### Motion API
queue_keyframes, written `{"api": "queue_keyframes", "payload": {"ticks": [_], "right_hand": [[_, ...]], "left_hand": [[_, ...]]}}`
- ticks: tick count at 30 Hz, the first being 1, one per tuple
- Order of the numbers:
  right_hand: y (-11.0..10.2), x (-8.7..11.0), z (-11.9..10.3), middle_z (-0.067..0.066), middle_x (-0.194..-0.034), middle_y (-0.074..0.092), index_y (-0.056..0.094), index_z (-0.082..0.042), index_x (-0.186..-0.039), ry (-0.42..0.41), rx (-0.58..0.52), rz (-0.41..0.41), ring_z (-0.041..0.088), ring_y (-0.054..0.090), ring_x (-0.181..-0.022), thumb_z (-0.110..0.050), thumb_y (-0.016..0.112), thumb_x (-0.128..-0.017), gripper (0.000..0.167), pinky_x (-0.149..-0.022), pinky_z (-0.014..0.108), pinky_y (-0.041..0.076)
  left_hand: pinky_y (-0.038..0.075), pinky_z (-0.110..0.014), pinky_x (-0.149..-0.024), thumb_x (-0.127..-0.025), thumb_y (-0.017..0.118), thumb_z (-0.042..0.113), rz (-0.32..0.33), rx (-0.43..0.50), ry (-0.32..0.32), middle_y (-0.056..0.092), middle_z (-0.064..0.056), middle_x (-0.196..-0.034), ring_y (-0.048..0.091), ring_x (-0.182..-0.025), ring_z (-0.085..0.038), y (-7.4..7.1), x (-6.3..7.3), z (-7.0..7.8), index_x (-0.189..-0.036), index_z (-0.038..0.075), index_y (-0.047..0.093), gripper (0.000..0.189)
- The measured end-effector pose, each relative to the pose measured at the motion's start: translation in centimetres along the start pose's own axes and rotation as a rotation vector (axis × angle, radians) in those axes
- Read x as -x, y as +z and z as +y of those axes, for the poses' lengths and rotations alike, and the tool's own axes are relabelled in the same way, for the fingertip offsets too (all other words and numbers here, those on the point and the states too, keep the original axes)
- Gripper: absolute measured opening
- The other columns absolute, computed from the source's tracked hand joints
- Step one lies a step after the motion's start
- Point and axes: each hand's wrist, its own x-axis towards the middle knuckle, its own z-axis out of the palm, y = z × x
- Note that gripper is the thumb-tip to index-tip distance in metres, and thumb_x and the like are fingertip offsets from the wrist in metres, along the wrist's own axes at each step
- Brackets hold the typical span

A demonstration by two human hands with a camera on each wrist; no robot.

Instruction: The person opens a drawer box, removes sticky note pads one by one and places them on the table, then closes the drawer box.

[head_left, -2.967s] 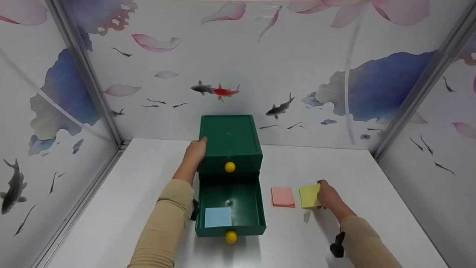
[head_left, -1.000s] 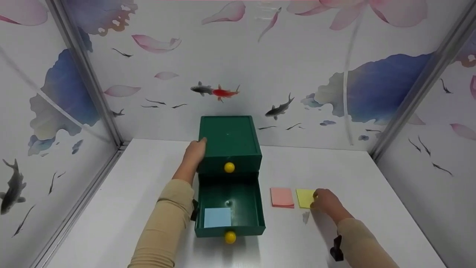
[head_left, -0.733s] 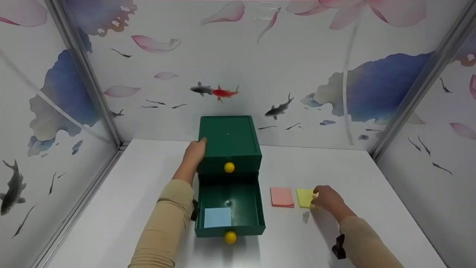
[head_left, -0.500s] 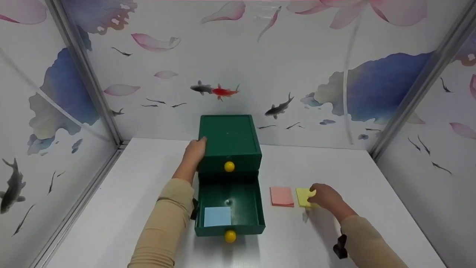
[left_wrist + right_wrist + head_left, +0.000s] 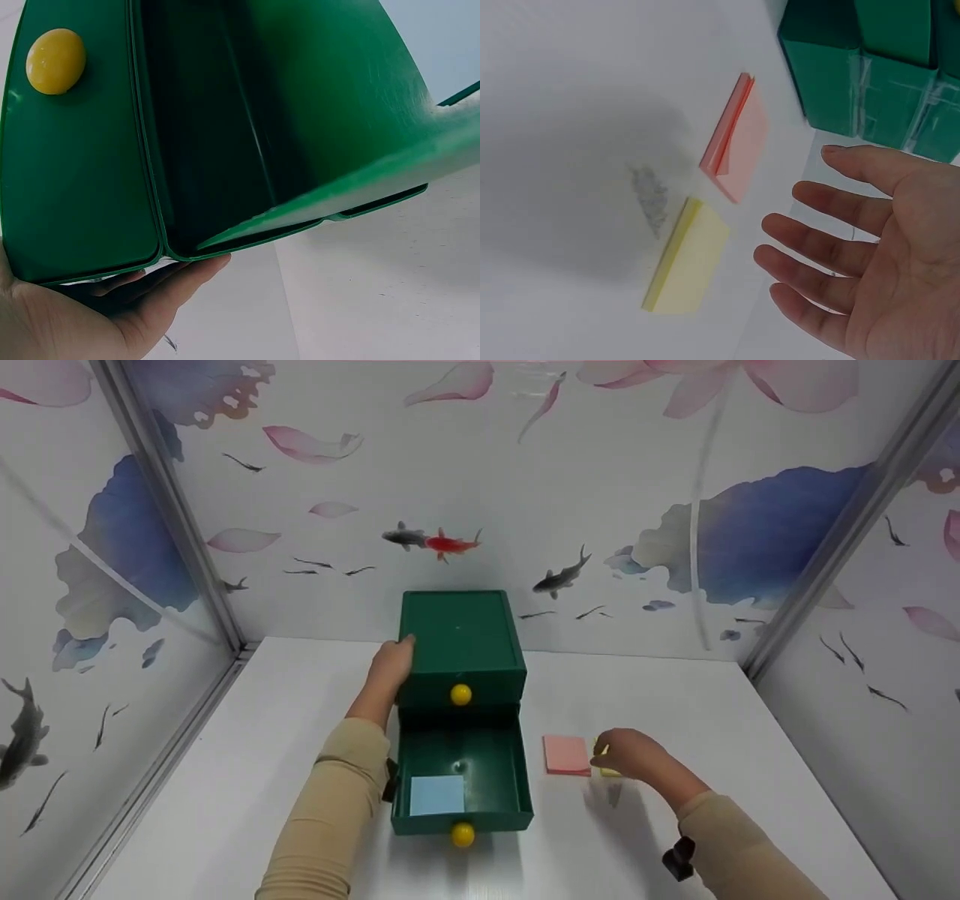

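Note:
My left hand [image 5: 390, 664] holds the left side of a green two-drawer box [image 5: 461, 630], thumb at its top edge. In the left wrist view, my fingers [image 5: 180, 289] lie along the box's side. The lower drawer [image 5: 495, 765] is pulled out, with a blue sticky-note pad [image 5: 437, 795] at its front left. My right hand [image 5: 634, 754], fingers [image 5: 817, 247] spread and holding nothing, hovers over a yellow sticky-note pad [image 5: 690, 262] and partly hides it in the head view. Just left of that lies a pink sticky-note pad [image 5: 566, 754], some of its sheets lifted at one edge.
Yellow round knobs [image 5: 461, 694] mark the drawer fronts; the upper drawer is pushed in. The white table [image 5: 300, 697] is bounded by a printed back wall [image 5: 480, 472] and side walls with metal corner frames. A small grey mark [image 5: 650, 199] shows near the yellow pad.
The yellow pad has shifted slightly left and is out of my right hand's hold. That hand has moved left over it toward the pink pad. My left hand stays on the box.

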Motion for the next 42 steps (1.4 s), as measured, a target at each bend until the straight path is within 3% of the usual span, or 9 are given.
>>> {"api": "queue_keyframes", "payload": {"ticks": [11, 21, 28, 33, 36, 42], "right_hand": [[-0.6, 1.0, -3.7, 0.005, -0.102, 0.067, 0.072, -0.006, -0.106, -0.019, -0.119, -0.029, 0.024, 0.062, -0.094, -0.027, 0.067, -0.093, 0.025, -0.086, 0.047, 0.051], [-1.4, 2.1, -7.4, 0.004, -0.103, 0.068, 0.072, -0.007, -0.109, -0.148, -0.194, -0.006, 0.024, 0.062, -0.095, -0.027, 0.065, -0.095, 0.026, -0.087, 0.047, 0.052], [-1.6, 2.7, -9.6, 0.0, -0.096, 0.066, 0.07, -0.006, -0.11, -0.278, -0.274, -0.025, 0.019, 0.061, -0.085, -0.03, 0.063, -0.096, 0.028, -0.078, 0.041, 0.054], [-1.3, 2.7, -11.1, -0.002, -0.096, 0.065, 0.071, -0.009, -0.108, -0.347, -0.3, -0.025, 0.018, 0.059, -0.087, -0.03, 0.063, -0.096, 0.026, -0.077, 0.039, 0.053], [-0.9, 2.5, -12.1, -0.002, -0.098, 0.066, 0.07, -0.008, -0.109, -0.371, -0.311, -0.04, 0.018, 0.059, -0.088, -0.031, 0.062, -0.096, 0.028, -0.079, 0.039, 0.053], [0.4, 2.1, -14.3, -0.004, -0.098, 0.065, 0.067, -0.006, -0.117, -0.361, -0.317, -0.104, 0.016, 0.058, -0.085, -0.034, 0.062, -0.096, 0.035, -0.079, 0.036, 0.053]], "left_hand": [[0.042, -0.057, -0.097, -0.104, 0.029, 0.046, 0.01, 0.006, -0.011, 0.033, -0.02, -0.15, 0.039, -0.131, -0.037, -0.1, 0.0, 0.0, -0.153, 0.002, 0.022, 0.066], [0.044, -0.056, -0.095, -0.104, 0.029, 0.046, 0.013, 0.002, -0.019, 0.035, -0.02, -0.148, 0.041, -0.129, -0.037, -0.1, 0.1, 0.1, -0.153, 0.002, 0.024, 0.065], [0.045, -0.055, -0.095, -0.104, 0.029, 0.046, 0.015, -0.007, -0.009, 0.036, -0.02, -0.148, 0.042, -0.128, -0.036, 0.0, 0.2, 0.2, -0.153, 0.002, 0.024, 0.065], [0.04, -0.053, -0.101, -0.105, 0.027, 0.045, -0.006, -0.029, 0.003, 0.03, -0.019, -0.152, 0.037, -0.133, -0.036, 0.0, 0.2, 0.3, -0.154, 0.001, 0.02, 0.066], [0.036, -0.051, -0.105, -0.106, 0.026, 0.045, -0.015, -0.053, 0.011, 0.026, -0.019, -0.155, 0.032, -0.137, -0.036, -0.1, 0.1, 0.3, -0.154, 0.0, 0.017, 0.067], [0.044, -0.057, -0.095, -0.105, 0.026, 0.046, -0.025, -0.051, -0.001, 0.028, -0.019, -0.154, 0.036, -0.134, -0.038, -0.3, -0.1, 0.3, -0.155, 0.002, 0.018, 0.067]]}}
